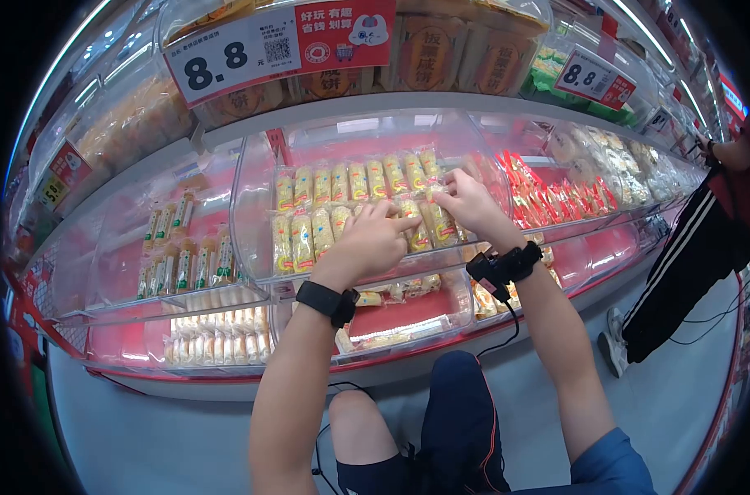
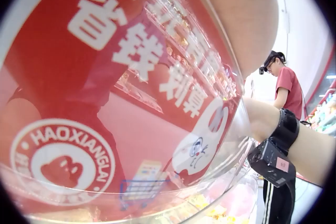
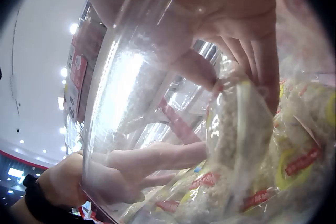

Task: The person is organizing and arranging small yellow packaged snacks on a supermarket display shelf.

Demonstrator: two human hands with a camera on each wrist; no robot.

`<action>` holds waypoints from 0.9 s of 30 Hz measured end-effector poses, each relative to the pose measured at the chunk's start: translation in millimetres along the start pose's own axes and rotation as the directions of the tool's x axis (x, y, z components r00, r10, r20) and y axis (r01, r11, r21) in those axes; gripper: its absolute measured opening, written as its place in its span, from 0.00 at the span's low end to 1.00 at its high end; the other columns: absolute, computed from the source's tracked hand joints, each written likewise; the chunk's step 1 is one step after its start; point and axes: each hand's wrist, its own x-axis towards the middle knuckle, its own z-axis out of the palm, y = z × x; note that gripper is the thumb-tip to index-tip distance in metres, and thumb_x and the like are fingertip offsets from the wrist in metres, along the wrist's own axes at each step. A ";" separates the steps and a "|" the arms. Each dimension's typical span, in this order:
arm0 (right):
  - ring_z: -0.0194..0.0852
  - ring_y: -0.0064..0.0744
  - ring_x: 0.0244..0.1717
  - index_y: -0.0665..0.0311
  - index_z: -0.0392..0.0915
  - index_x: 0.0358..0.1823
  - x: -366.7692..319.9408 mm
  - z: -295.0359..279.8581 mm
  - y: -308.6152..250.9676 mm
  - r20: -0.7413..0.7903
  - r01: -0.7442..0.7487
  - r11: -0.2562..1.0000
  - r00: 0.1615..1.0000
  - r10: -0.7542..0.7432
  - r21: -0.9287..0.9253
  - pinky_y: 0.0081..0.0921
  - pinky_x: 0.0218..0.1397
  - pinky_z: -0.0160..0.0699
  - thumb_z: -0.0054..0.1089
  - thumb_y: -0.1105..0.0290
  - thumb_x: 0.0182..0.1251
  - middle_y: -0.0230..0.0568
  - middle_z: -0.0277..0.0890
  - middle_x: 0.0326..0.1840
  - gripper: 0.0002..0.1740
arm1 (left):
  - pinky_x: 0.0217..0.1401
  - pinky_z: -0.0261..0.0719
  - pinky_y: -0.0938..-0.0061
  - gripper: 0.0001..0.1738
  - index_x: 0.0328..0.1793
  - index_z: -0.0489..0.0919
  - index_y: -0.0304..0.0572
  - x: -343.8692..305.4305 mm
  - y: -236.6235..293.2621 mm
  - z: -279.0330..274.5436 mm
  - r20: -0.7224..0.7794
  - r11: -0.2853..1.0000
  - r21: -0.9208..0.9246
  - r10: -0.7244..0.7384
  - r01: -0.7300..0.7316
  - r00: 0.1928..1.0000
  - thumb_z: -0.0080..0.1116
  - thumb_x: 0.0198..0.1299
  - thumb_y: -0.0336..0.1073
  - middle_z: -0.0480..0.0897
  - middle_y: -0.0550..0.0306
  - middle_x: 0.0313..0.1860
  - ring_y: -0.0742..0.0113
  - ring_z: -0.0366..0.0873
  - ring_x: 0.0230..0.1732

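Rows of clear-wrapped yellowish snack packets (image 1: 301, 239) stand in a clear plastic bin. My left hand (image 1: 370, 242) is over the front row, index finger stretched toward the packets by my right hand (image 1: 472, 208). Seen from the right wrist, my right hand (image 3: 231, 19) pinches the top of one wrapped packet (image 3: 231, 124) between thumb and fingers. My left hand (image 3: 142, 174) points its straight index finger at that packet's side, behind the clear bin wall. The left wrist view shows only part of my left hand (image 2: 241, 14); its fingertips are hidden.
A shelf with price signs (image 1: 226, 62) runs above the bin. Brown-wrapped sticks (image 1: 185, 264) lie in the left bin, red packets (image 1: 556, 198) in the right one. The bin's clear front edge (image 1: 350, 285) crosses below my hands. A person (image 1: 680, 264) stands at the right.
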 end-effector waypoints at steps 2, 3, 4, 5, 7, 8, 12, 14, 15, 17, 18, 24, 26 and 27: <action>0.77 0.54 0.46 0.77 0.71 0.47 -2.4 -2.5 -2.0 0.139 -0.033 0.999 0.990 0.038 -0.038 0.40 0.47 0.74 0.56 0.60 0.59 0.64 0.77 0.39 0.24 | 0.71 0.54 0.62 0.27 0.65 0.73 0.56 -2.1 2.0 0.6 -0.001 1.000 0.003 -0.009 0.009 1.000 0.43 0.56 0.32 0.66 0.51 0.62 0.54 0.58 0.67; 0.77 0.56 0.45 0.78 0.72 0.46 -3.9 -4.8 -8.7 0.142 -0.021 0.996 0.989 0.033 -0.086 0.40 0.48 0.75 0.55 0.62 0.58 0.66 0.76 0.40 0.24 | 0.71 0.54 0.62 0.27 0.65 0.73 0.56 -1.9 3.2 -1.0 0.005 1.000 0.000 -0.013 0.013 1.000 0.43 0.56 0.32 0.66 0.52 0.62 0.54 0.58 0.66; 0.77 0.57 0.45 0.78 0.72 0.45 -3.5 -4.7 -10.1 0.132 0.009 0.985 0.991 0.015 -0.173 0.41 0.48 0.75 0.54 0.63 0.57 0.66 0.76 0.40 0.23 | 0.70 0.54 0.62 0.27 0.65 0.73 0.55 -1.0 3.5 -2.0 0.010 1.000 -0.002 -0.018 0.018 1.000 0.43 0.56 0.32 0.66 0.52 0.62 0.54 0.58 0.66; 0.77 0.59 0.44 0.79 0.72 0.43 -3.4 -4.0 -10.9 0.126 0.036 0.965 0.992 -0.004 -0.259 0.43 0.48 0.76 0.54 0.63 0.57 0.67 0.76 0.39 0.22 | 0.70 0.54 0.62 0.27 0.65 0.73 0.55 -0.3 2.8 -1.7 0.010 1.000 0.004 -0.016 0.016 1.000 0.43 0.56 0.32 0.67 0.51 0.62 0.54 0.59 0.66; 0.77 0.61 0.43 0.79 0.73 0.41 -5.9 -1.7 -15.0 0.099 0.031 0.937 0.995 0.004 -0.348 0.45 0.47 0.76 0.53 0.65 0.56 0.68 0.76 0.38 0.20 | 0.70 0.54 0.62 0.28 0.65 0.73 0.55 0.2 0.5 0.2 -0.004 1.000 0.010 -0.002 0.002 1.000 0.44 0.56 0.31 0.67 0.51 0.62 0.54 0.59 0.65; 0.77 0.62 0.42 0.79 0.73 0.40 -8.0 -0.8 -18.0 0.076 -0.002 0.936 0.997 0.031 -0.353 0.46 0.47 0.76 0.53 0.66 0.55 0.69 0.76 0.37 0.19 | 0.70 0.55 0.62 0.28 0.65 0.73 0.55 0.0 -0.3 1.2 -0.011 1.000 0.013 0.004 -0.003 1.000 0.44 0.55 0.31 0.67 0.51 0.62 0.54 0.59 0.65; 0.76 0.64 0.41 0.79 0.73 0.37 -8.0 1.4 -13.1 0.071 0.026 0.932 0.997 -0.001 -0.362 0.49 0.46 0.76 0.52 0.68 0.54 0.71 0.75 0.35 0.17 | 0.70 0.55 0.62 0.28 0.65 0.73 0.54 0.0 -1.2 1.2 -0.022 1.000 0.002 0.019 -0.019 1.000 0.44 0.55 0.31 0.67 0.50 0.61 0.54 0.60 0.65; 0.77 0.63 0.42 0.79 0.72 0.38 -8.8 1.3 -14.9 0.053 0.000 0.937 0.998 0.020 -0.350 0.48 0.46 0.76 0.53 0.67 0.54 0.70 0.75 0.35 0.18 | 0.69 0.56 0.63 0.28 0.65 0.73 0.54 0.3 -1.3 0.7 -0.023 0.999 -0.010 0.030 -0.031 0.999 0.44 0.55 0.31 0.67 0.50 0.61 0.54 0.60 0.64; 0.77 0.63 0.42 0.79 0.72 0.38 -9.5 1.2 -16.2 0.043 -0.013 0.939 0.999 0.030 -0.344 0.48 0.46 0.76 0.54 0.67 0.53 0.70 0.75 0.35 0.19 | 0.69 0.56 0.63 0.27 0.64 0.73 0.54 0.3 -1.3 0.7 -0.026 0.999 -0.010 0.035 -0.035 0.999 0.44 0.55 0.31 0.67 0.50 0.61 0.54 0.60 0.64; 0.77 0.61 0.40 0.77 0.71 0.42 -9.6 0.2 -14.7 0.108 0.072 0.937 0.993 -0.038 -0.341 0.46 0.44 0.76 0.56 0.63 0.54 0.67 0.76 0.34 0.22 | 0.69 0.56 0.63 0.27 0.64 0.73 0.53 0.3 -1.2 0.4 -0.033 0.999 -0.007 0.045 -0.045 0.998 0.45 0.56 0.31 0.68 0.50 0.60 0.54 0.61 0.64; 0.77 0.60 0.39 0.76 0.71 0.44 -9.0 -0.9 -14.5 0.138 0.117 0.934 0.988 -0.074 -0.338 0.45 0.43 0.76 0.57 0.61 0.54 0.65 0.76 0.33 0.24 | 0.69 0.57 0.63 0.26 0.64 0.73 0.53 0.5 -1.6 -0.2 -0.020 0.999 -0.001 0.042 -0.042 0.999 0.45 0.56 0.32 0.68 0.50 0.61 0.54 0.61 0.64; 0.78 0.59 0.38 0.77 0.71 0.45 -6.3 2.8 -2.6 0.144 0.206 0.935 0.975 -0.170 -0.289 0.44 0.41 0.78 0.60 0.64 0.51 0.63 0.77 0.31 0.24 | 0.68 0.57 0.63 0.25 0.64 0.73 0.54 0.0 -3.9 -0.6 -0.016 0.999 0.049 0.022 -0.021 1.000 0.45 0.59 0.34 0.68 0.51 0.61 0.54 0.61 0.65; 0.78 0.59 0.37 0.75 0.71 0.41 -9.2 1.3 -8.8 0.145 0.180 0.939 0.979 -0.142 -0.292 0.45 0.41 0.78 0.61 0.64 0.51 0.64 0.77 0.32 0.22 | 0.69 0.56 0.62 0.25 0.64 0.74 0.56 2.6 1.6 -2.1 0.003 0.997 0.070 0.012 -0.012 1.000 0.46 0.59 0.35 0.68 0.51 0.62 0.54 0.60 0.66; 0.78 0.59 0.38 0.74 0.71 0.40 -7.4 4.1 -6.3 0.132 0.173 0.937 0.982 -0.138 -0.305 0.46 0.42 0.78 0.61 0.63 0.51 0.65 0.76 0.32 0.21 | 0.69 0.55 0.61 0.23 0.62 0.75 0.55 2.0 12.9 -4.3 -0.011 0.988 0.153 -0.034 0.035 0.999 0.46 0.58 0.35 0.67 0.49 0.63 0.53 0.60 0.67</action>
